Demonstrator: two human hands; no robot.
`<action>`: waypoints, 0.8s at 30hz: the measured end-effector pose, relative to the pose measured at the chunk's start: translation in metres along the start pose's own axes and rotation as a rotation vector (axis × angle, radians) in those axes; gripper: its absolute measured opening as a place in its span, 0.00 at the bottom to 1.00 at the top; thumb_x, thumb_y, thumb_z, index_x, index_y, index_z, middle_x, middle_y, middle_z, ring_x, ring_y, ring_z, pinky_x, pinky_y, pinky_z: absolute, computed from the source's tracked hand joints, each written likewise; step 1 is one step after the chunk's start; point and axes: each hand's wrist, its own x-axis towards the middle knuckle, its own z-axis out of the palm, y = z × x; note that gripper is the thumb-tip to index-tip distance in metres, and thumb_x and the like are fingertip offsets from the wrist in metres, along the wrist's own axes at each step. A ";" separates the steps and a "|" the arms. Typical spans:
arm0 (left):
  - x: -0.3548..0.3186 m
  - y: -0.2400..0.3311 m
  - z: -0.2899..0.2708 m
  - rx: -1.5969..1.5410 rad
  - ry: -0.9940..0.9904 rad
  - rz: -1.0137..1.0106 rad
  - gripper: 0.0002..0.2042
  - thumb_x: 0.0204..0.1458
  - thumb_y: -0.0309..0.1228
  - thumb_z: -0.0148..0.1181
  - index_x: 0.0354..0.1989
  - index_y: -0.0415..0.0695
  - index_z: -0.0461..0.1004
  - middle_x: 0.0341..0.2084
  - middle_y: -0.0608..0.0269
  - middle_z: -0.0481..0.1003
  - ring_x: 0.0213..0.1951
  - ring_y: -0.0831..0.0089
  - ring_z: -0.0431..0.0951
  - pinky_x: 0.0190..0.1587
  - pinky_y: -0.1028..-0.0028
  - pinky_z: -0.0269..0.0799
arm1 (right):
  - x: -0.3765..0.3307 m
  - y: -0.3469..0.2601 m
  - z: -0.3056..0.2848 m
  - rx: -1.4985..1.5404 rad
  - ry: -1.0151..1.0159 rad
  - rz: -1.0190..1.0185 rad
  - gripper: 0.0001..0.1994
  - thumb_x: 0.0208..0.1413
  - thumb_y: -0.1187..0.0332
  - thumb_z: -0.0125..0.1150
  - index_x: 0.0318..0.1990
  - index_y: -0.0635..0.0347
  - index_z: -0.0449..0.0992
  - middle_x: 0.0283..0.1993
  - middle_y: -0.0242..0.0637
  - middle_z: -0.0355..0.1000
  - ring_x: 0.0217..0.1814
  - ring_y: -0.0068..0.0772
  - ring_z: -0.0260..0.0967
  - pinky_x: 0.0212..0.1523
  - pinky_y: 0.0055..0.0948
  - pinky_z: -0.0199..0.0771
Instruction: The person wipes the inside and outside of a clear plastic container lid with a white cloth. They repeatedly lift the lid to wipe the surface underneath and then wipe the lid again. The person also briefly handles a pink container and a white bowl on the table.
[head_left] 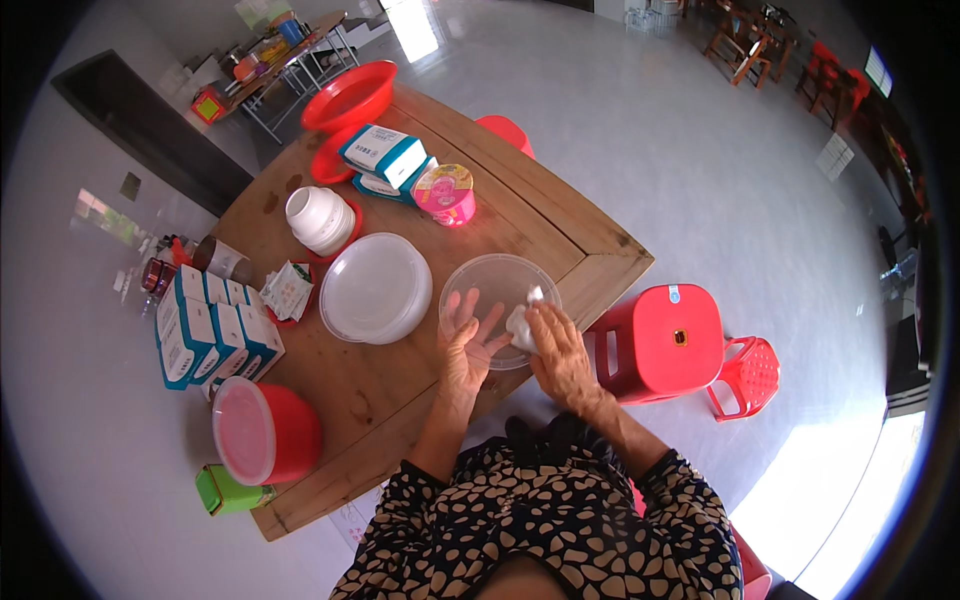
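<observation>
My left hand [466, 358] holds a round clear plastic lid [497, 278] over the table's near right edge. Its spread fingers show through the clear plastic, and the thumb lies at the rim. My right hand [562, 350] is closed on a crumpled white tissue [519, 329], which it presses to the right part of the lid. Left of the lid sits a stack of round translucent lids or shallow containers [376, 288] on the wooden table [510, 225]. Whether the tissue touches the lid all over cannot be made out.
White bowls [318, 220], blue-and-white boxes [382, 150], a pink cup [445, 195] and a red basin [350, 97] stand farther back. More boxes [205, 335] and a red lidded tub [265, 430] line the left side. A red stool [665, 340] is right of the table.
</observation>
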 end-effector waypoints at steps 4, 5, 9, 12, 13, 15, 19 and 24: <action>0.005 0.001 -0.005 -0.006 0.003 -0.022 0.33 0.53 0.19 0.51 0.66 0.51 0.45 0.65 0.58 0.51 0.58 0.49 0.64 0.45 0.46 0.76 | -0.015 -0.018 -0.009 0.044 -0.065 -0.073 0.32 0.41 0.79 0.59 0.59 0.59 0.61 0.50 0.50 0.67 0.51 0.53 0.66 0.48 0.41 0.71; 0.006 0.001 -0.005 -0.004 0.016 -0.030 0.33 0.53 0.20 0.51 0.66 0.51 0.45 0.65 0.58 0.52 0.58 0.49 0.65 0.45 0.47 0.76 | -0.009 -0.025 -0.022 0.405 -0.125 0.048 0.29 0.43 0.77 0.61 0.57 0.59 0.62 0.46 0.50 0.69 0.46 0.54 0.69 0.45 0.42 0.73; 0.010 -0.002 -0.011 0.020 -0.047 -0.056 0.34 0.53 0.20 0.52 0.66 0.51 0.44 0.65 0.55 0.50 0.59 0.49 0.63 0.44 0.47 0.76 | 0.028 -0.019 -0.049 0.695 -0.240 0.378 0.27 0.44 0.70 0.65 0.55 0.56 0.66 0.45 0.48 0.68 0.45 0.54 0.68 0.44 0.42 0.72; 0.009 0.000 -0.012 0.056 -0.074 -0.091 0.34 0.53 0.21 0.53 0.67 0.51 0.43 0.66 0.54 0.48 0.60 0.48 0.62 0.45 0.46 0.75 | 0.043 0.015 -0.015 0.039 0.044 -0.035 0.22 0.45 0.70 0.64 0.51 0.58 0.69 0.46 0.46 0.64 0.46 0.46 0.66 0.43 0.36 0.70; 0.009 0.001 -0.008 0.064 -0.059 -0.100 0.35 0.53 0.21 0.53 0.67 0.51 0.42 0.66 0.53 0.48 0.60 0.48 0.61 0.45 0.45 0.75 | 0.049 0.020 -0.008 -0.010 0.098 0.000 0.21 0.43 0.71 0.65 0.49 0.57 0.72 0.46 0.43 0.61 0.45 0.44 0.63 0.45 0.37 0.69; 0.008 0.003 -0.001 0.087 -0.034 -0.111 0.35 0.53 0.22 0.54 0.67 0.50 0.42 0.66 0.53 0.47 0.61 0.47 0.60 0.46 0.44 0.73 | 0.053 0.032 0.007 0.021 0.177 0.080 0.22 0.42 0.72 0.65 0.49 0.57 0.72 0.45 0.42 0.62 0.46 0.44 0.62 0.46 0.38 0.68; 0.007 0.005 0.002 0.117 -0.008 -0.110 0.35 0.53 0.23 0.55 0.67 0.50 0.42 0.67 0.53 0.46 0.61 0.45 0.59 0.48 0.42 0.71 | 0.058 0.040 0.014 -0.145 0.166 -0.049 0.23 0.42 0.73 0.62 0.51 0.53 0.72 0.52 0.41 0.62 0.49 0.46 0.61 0.45 0.39 0.67; 0.009 0.005 0.002 0.094 0.022 -0.099 0.35 0.53 0.24 0.55 0.67 0.49 0.43 0.66 0.54 0.49 0.60 0.46 0.61 0.46 0.45 0.73 | 0.038 0.008 -0.009 -0.158 -0.011 -0.152 0.26 0.42 0.73 0.60 0.54 0.52 0.70 0.59 0.38 0.60 0.54 0.43 0.60 0.45 0.39 0.68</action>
